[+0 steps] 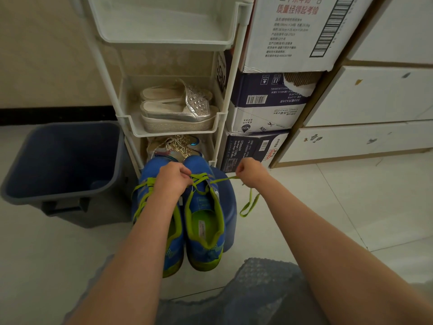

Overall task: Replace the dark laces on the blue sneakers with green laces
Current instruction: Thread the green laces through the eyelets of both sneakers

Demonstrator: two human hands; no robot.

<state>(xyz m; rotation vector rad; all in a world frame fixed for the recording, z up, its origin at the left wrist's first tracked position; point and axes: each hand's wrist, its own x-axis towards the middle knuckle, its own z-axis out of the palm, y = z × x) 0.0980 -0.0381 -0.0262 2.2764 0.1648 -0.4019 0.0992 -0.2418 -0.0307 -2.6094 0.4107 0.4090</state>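
Green lace (223, 179) held taut between both hands, across the blue sneakers (199, 165) at centre frame.
The sneakers stand side by side on a blue stool (230, 207), toes toward the top of the frame. The left hand (173, 180) is closed, pinching the lace at the eyelets of the shoe nearer frame right. The right hand (250, 171), fisted on the same lace, lies further right, so the strand runs crosswise to the shoe's long axis. Judgement: any tightening pull goes rightward.

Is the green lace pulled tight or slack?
Tight: the green lace runs straight from sneaker to right hand; its tail hangs loose.
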